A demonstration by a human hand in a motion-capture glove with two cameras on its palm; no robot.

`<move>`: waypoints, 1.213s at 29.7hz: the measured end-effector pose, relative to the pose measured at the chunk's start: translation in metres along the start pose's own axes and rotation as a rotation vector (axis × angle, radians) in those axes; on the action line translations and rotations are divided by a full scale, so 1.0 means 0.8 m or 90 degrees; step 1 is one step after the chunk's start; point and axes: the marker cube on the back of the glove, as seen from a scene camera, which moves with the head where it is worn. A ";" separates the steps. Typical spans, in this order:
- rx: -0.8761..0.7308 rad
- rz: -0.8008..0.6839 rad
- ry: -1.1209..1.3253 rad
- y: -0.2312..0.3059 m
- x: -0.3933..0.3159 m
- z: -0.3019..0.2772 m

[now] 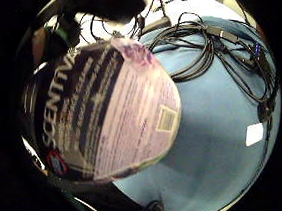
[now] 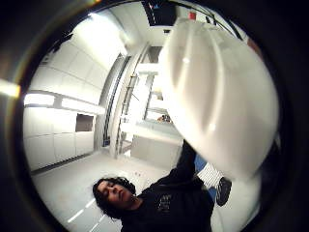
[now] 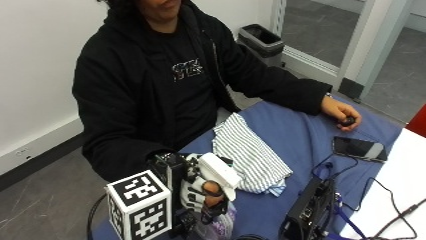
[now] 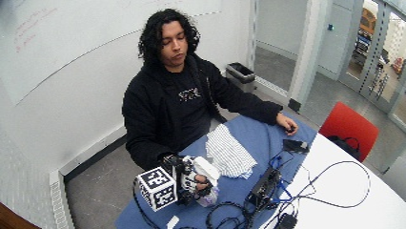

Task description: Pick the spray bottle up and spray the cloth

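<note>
The spray bottle (image 3: 219, 175) has a white spray head and a clear body with a purple label. It stands upright in my gloved right hand (image 3: 198, 194), whose fingers curl round its neck under the head. Hand and bottle are at the near end of the blue-covered table (image 3: 299, 135). The striped white and grey cloth (image 3: 249, 152) lies crumpled on the blue cover just beyond the bottle. In the little finger side palm view the label (image 1: 110, 112) fills much of the picture above the blue cover (image 1: 217, 143). The white head (image 2: 217, 92) looms in the thumb side view.
A black phone (image 3: 359, 148) lies on the cover past the cloth. The person's bare left hand (image 3: 341, 116) rests near it on a small dark object. A black box (image 3: 309, 205) with cables stands beside the bottle. A red chair (image 4: 346, 126) is at the table's far side.
</note>
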 end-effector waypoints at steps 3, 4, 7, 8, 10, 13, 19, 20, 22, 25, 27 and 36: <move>0.082 -0.009 0.000 -0.013 -0.001 0.017; 0.115 -0.016 0.005 -0.019 -0.002 0.024; 0.168 -0.029 0.049 -0.018 -0.001 0.019; 0.172 -0.031 0.064 -0.013 -0.001 0.012; 0.181 -0.036 0.080 -0.009 0.000 0.007; 0.205 -0.048 0.079 -0.014 0.000 0.012; 0.216 -0.061 0.082 -0.015 0.003 0.011; 0.210 -0.062 0.087 -0.012 0.004 0.006; 0.204 -0.063 0.086 -0.011 0.005 0.002; 0.186 -0.063 0.072 -0.012 0.005 0.000; 0.168 -0.062 0.064 -0.011 0.004 -0.002; 0.002 -0.054 0.118 0.012 -0.046 0.010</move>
